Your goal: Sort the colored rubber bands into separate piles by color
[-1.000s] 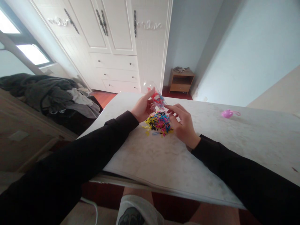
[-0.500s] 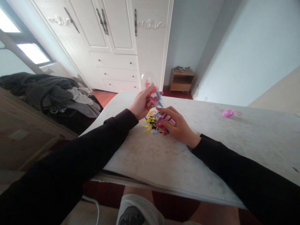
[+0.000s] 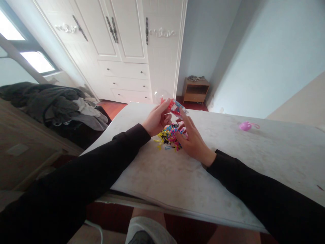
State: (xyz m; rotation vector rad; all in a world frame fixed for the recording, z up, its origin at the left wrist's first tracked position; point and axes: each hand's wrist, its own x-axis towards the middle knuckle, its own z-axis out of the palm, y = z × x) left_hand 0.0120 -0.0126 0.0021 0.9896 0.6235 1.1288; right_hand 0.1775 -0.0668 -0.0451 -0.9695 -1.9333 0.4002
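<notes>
My left hand [image 3: 157, 119] is closed around a clear plastic bottle [image 3: 160, 96] with a rounded end, holding it tilted above the table. Small red and blue pieces [image 3: 173, 106] fill its lower part, toward my right hand. My right hand [image 3: 191, 137] has its fingers apart. Its index finger reaches up against the bottle's lower end, while its thumb and other fingers are over a pile of small colourful bands [image 3: 169, 135] in yellow, black, pink and blue. The palm side of my right hand is partly hidden.
The pile lies on a pale, stained tabletop [image 3: 157, 176]. A pink lid-like piece with a loop [image 3: 245, 126] lies farther right. Beyond stand a white wardrobe [image 3: 127, 71] and a small wooden cabinet [image 3: 195, 97]. Dark and grey clothes [image 3: 50, 101] are heaped at left.
The bottle has tipped further over, its lower end swinging right and up toward my right hand. My right index finger has risen from beside the pile to touch the bottle.
</notes>
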